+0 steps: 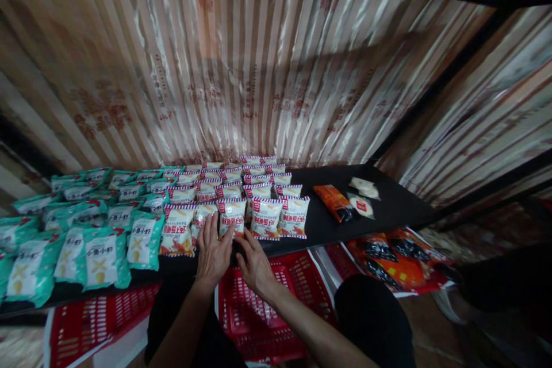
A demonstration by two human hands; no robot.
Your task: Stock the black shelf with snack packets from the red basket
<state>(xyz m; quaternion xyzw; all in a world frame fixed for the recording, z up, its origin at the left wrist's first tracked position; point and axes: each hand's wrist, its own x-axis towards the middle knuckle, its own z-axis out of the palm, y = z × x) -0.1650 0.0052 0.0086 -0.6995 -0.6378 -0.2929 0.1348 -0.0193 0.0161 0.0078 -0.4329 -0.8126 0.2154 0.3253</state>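
Rows of white-and-red snack bags [266,217] stand on a black shelf [319,233]. My left hand [213,248] lies against the lower front of two front-row bags, its fingers extended and slightly apart. Just right of it, my right hand [255,263] has its fingertips at the bottom edge of a front bag [232,215], with thumb and fingers apart. Neither hand is closed round a bag. Left of these rows stand several teal snack bags [100,256].
An orange packet [333,201] and small white packets [363,205] lie on the shelf's right part. Below are a red basket [297,276], another red basket [90,322] at left, and orange bags [401,267] at right. A striped curtain [241,69] hangs behind.
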